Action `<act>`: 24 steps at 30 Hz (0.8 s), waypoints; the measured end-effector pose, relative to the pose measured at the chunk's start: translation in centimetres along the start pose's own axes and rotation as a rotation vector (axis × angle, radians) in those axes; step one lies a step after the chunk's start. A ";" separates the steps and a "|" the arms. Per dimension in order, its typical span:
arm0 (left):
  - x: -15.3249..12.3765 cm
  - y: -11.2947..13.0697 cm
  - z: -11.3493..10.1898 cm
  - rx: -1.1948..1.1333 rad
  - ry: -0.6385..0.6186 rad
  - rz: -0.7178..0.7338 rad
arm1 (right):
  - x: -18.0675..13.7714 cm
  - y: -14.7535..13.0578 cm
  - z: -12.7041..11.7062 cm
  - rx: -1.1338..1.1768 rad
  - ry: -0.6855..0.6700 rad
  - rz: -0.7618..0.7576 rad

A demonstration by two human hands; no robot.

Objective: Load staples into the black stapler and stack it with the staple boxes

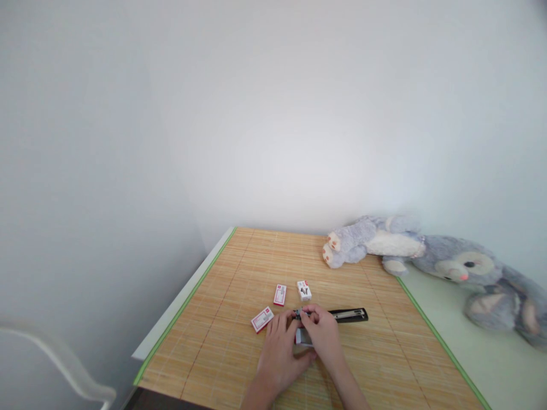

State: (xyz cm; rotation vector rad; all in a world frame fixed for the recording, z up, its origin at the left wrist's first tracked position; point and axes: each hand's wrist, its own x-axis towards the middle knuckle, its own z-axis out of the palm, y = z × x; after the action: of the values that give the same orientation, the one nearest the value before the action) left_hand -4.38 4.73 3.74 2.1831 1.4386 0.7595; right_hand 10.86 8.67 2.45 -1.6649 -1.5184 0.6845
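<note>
A black stapler (351, 315) lies opened out across the mat, its metal staple channel showing towards the right end. My left hand (277, 347) is at the stapler's left end, fingers bent against it and thumb stretched out below. My right hand (321, 330) reaches over the same end with thumb and index finger pinched together. Whatever is between those fingertips is too small to make out. Partly under my hands sits a small grey-and-red box (303, 337). Left of my hands is a red-and-white staple box (262, 319).
Beyond my hands lie another red-and-white box (280, 295) and a white box with a black picture (303, 290). A grey plush rabbit (397, 245) stretches along the back right. The bamboo mat (239, 273) has green edging. A blurred white curved bar (60, 359) is at lower left.
</note>
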 end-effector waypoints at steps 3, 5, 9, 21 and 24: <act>-0.3 -0.1 -0.2 -0.039 -0.006 0.001 | 0.1 -1.2 -1.2 -0.051 -0.050 -0.074; -0.6 -0.2 -0.5 -0.067 0.007 -0.007 | -0.2 -1.8 -2.4 -0.100 -0.090 -0.117; -0.9 -0.3 -0.8 -0.086 0.006 -0.009 | -1.2 -2.0 -4.8 -0.226 -0.225 -0.182; -0.8 -0.3 -0.8 -0.072 0.004 -0.004 | -1.7 -1.4 -5.2 -0.400 -0.400 -0.158; -0.7 -0.4 -0.8 -0.054 -0.002 -0.012 | -1.8 -0.5 -7.7 -0.413 -0.362 -0.130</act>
State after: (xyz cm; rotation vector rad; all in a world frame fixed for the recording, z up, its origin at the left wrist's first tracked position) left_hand -5.38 4.23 3.93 2.1317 1.4127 0.7825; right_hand 16.48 5.46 7.01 -1.7832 -2.1227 0.6586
